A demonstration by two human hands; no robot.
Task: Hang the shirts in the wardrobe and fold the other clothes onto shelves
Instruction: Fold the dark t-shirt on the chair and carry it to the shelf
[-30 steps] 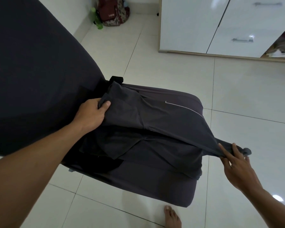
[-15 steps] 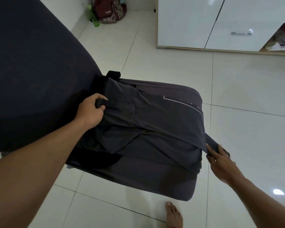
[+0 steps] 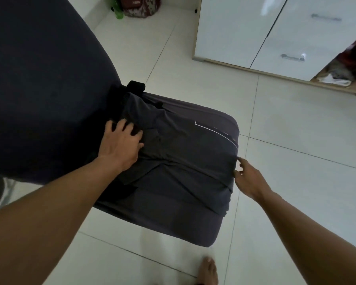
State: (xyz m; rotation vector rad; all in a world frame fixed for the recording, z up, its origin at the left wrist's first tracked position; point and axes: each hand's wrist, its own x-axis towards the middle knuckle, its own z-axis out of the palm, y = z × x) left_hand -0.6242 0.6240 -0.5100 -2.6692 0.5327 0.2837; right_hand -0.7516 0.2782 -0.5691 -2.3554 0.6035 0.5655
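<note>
Folding step in hand. Dark garment [image 3: 183, 153] lies on chair seat [image 3: 173, 219], frame centre. Left hand [image 3: 121, 145] presses it, fingers spread. Right hand [image 3: 248, 177] touches its right edge; pinch unconfirmed. Next move calls for a square second fold. A second ago the garment was stretched between two grips.

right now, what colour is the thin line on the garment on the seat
White line, on a dark grey garment; head view shows it best.

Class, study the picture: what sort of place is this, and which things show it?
Probably a bedroom at home: a white wardrobe with drawers, clothes piled in its open shelf, and a dark garment laid on a cushioned seat over tiled floor.
</note>
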